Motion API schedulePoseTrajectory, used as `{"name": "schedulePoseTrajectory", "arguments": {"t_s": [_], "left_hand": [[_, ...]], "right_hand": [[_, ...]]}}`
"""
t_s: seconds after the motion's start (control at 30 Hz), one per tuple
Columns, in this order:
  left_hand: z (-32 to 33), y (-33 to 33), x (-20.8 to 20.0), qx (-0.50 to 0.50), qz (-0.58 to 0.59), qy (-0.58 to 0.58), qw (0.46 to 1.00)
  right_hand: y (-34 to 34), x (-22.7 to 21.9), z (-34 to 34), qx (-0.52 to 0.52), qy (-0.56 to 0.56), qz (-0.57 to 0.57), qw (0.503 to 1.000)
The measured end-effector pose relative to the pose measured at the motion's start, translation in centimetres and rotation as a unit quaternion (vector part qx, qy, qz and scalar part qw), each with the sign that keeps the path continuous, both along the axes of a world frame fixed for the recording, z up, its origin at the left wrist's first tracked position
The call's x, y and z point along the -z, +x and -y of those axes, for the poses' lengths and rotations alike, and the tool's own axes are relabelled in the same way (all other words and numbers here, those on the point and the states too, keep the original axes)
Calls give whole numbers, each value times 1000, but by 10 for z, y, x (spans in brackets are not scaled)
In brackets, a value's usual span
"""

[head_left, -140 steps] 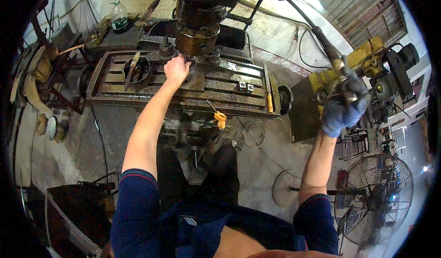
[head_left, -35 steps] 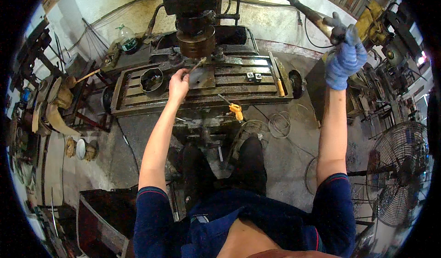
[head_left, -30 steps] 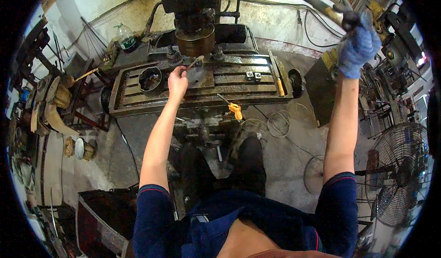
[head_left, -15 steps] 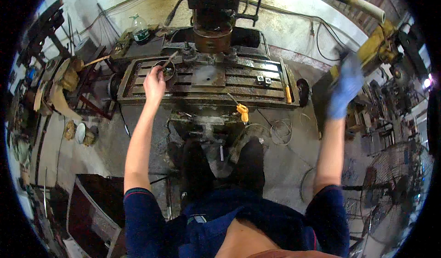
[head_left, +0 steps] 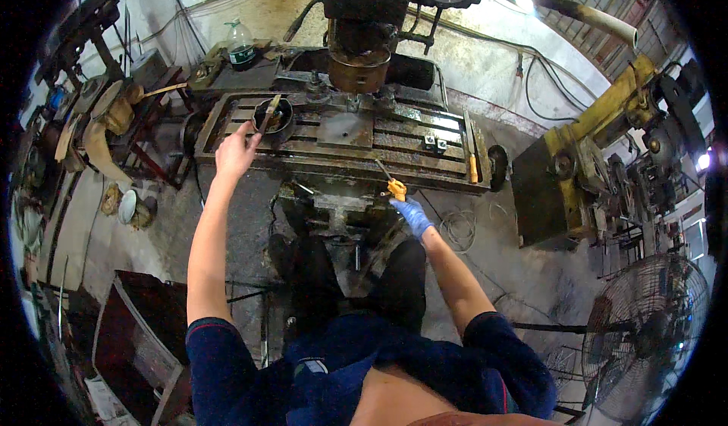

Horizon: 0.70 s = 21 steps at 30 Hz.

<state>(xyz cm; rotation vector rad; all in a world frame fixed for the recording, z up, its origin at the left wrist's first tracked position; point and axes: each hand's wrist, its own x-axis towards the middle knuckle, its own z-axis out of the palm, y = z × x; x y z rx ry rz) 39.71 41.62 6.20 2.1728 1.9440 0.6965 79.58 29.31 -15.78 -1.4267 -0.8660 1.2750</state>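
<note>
Slotted metal is noted on the table, which is set beneath a dark spindle and before a stained, pale wall. A brush is held in the bare left hand, its grip closed on the handle between thumb and fingers. The brush's bristled end is pointed away from the person and is seen over the pot, which is placed toward the table's left end; whether the pot is touched cannot be told. The right hand, gloved in blue, is placed at a yellow air gun by the table's front edge. How far that grip is closed cannot be told. Two small blocks are set side by side on the table's right half. Farther right, a file with a yellow handle is laid lengthwise along the end. A fan is stood at lower right.
</note>
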Motion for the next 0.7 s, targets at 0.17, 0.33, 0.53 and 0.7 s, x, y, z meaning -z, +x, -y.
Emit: {"name": "schedulePoseTrajectory", "arguments": {"t_s": [0.17, 0.33, 0.53, 0.7], "left_hand": [[23, -43, 31, -14, 125, 44, 991], [74, -85, 127, -49, 356, -28, 933], [166, -95, 230, -73, 166, -300, 937], [191, -104, 256, -82, 152, -236, 956]], "right_hand": [[-31, -6, 2, 91, -11, 209, 974], [-40, -137, 46, 150, 137, 70, 977], [-48, -214, 49, -76, 52, 574, 814], [-75, -219, -31, -175, -77, 684, 704]]}}
